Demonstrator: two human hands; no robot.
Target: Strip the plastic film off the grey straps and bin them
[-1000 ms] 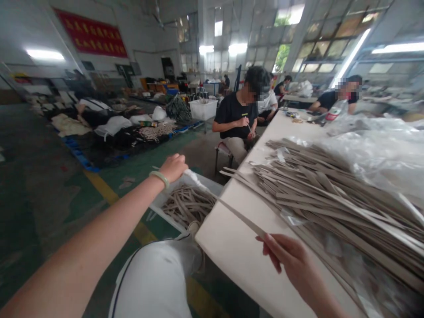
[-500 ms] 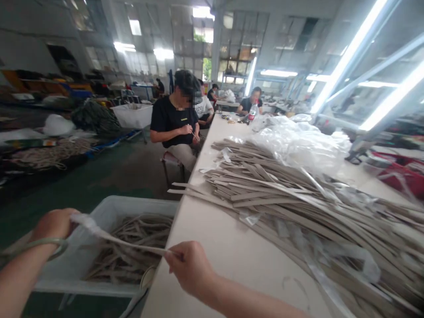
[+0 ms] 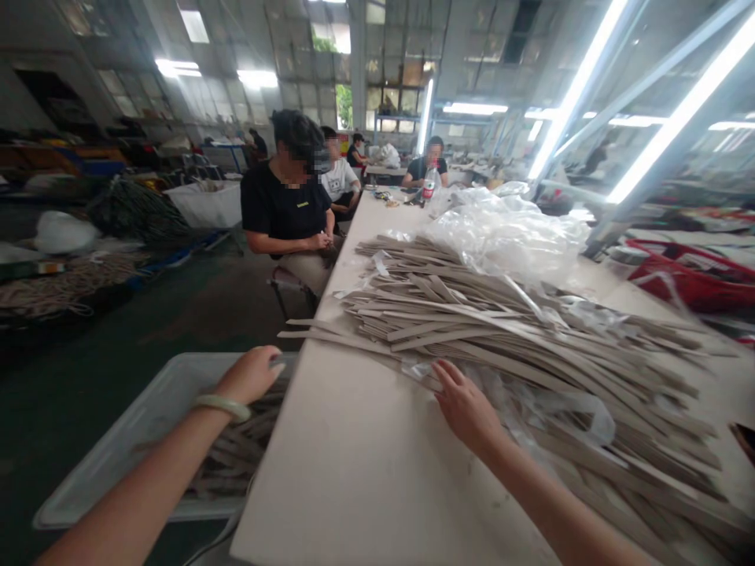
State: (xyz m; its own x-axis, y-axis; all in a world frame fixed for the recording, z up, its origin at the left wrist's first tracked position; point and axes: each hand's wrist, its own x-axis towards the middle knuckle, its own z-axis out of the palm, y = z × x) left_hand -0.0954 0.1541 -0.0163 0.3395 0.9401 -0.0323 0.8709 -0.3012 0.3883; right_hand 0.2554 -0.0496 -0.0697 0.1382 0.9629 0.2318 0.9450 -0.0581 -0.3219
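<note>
Over the near rim of a white plastic bin, my left hand, with a pale bangle on its wrist, hangs half curled. A gap shows at its fingertips, and no strip is seen in it. Inside the bin lie tangled grey-beige strips, partly behind my left forearm. My right hand reaches across the table with fingers stretched toward the near edge of a large pile of flat grey-beige strips. Its fingertips are at a scrap of clear plastic beside the pile; whether they touch it is unclear.
Crumpled clear plastic bags lie behind the pile, near a bottle. A red bag is at the right. Across the bin, a co-worker in a black shirt sits at the edge of the white table.
The strip stretched between my hands is gone from them. My left hand has moved right and opened; my right hand has moved right and forward to the pile. The view has shifted right.
</note>
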